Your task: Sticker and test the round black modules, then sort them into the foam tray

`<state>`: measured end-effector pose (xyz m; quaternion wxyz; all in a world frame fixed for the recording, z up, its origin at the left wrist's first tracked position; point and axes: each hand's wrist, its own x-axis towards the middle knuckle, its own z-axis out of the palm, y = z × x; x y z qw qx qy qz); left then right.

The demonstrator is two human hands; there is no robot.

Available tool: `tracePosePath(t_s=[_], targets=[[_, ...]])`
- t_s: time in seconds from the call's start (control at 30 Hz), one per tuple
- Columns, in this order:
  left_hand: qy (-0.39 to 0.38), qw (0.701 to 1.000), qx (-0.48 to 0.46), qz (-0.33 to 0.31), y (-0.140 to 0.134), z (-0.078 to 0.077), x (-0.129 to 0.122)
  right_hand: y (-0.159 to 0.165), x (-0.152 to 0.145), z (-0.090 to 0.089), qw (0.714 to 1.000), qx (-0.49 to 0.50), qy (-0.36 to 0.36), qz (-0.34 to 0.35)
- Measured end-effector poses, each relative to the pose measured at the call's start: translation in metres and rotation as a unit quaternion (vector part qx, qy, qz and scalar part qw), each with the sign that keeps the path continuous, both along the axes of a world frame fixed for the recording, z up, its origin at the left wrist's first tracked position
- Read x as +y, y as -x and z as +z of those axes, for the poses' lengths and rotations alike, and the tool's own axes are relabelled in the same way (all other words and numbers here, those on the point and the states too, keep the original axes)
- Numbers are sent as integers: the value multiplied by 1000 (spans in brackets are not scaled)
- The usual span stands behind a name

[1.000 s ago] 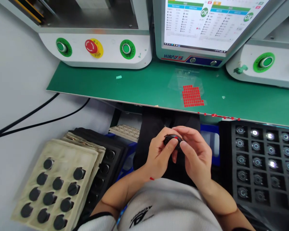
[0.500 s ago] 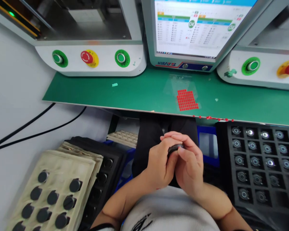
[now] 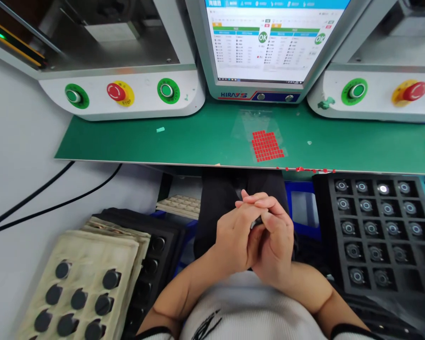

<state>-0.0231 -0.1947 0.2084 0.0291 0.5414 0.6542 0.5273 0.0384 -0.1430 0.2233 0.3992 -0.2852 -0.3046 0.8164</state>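
My left hand [image 3: 235, 236] and my right hand [image 3: 276, 236] are clasped together above my lap. Between them sits a small black watch case [image 3: 257, 222], mostly covered by fingers; only a dark edge shows near the thumbs. Both hands are closed around it, the fingers overlapping at the top. To the right, a black compartment tray [image 3: 371, 238] holds several round watch cases [image 3: 370, 228] with ringed faces. On the left lies a beige tray [image 3: 87, 245] carrying several round black pieces [image 3: 78, 299].
A green table [image 3: 127, 141] with a sheet of red stickers [image 3: 267, 146] crosses in front. Behind it stand a monitor [image 3: 262, 52] and two machines with green buttons [image 3: 166, 90] and red stop buttons [image 3: 116, 92]. Black cables [image 3: 31, 193] hang at left.
My hands have closed more tightly over the watch case, so less of it shows. The view has shifted slightly to the right.
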Motion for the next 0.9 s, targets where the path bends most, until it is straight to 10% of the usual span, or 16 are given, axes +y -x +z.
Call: tracePosePath(t_s=[0.13, 0.27, 0.37, 0.63, 0.9], targets=[[-1, 977, -205, -66, -3, 8, -2, -11, 7, -1, 996, -27, -63, 50], [-1, 766, -616, -183, -5, 23, -2, -20, 14, -5, 965, -9, -260, 33], [14, 666, -716, -209, -5, 29, -2, -19, 18, -10, 925, 40, -376, 30], [40, 594, -772, -221, -5, 29, 3, -13, 31, -19, 893, 64, -445, -8], [19, 631, -747, -207, -10, 31, 4, -22, 30, -20, 914, 1, -404, 27]])
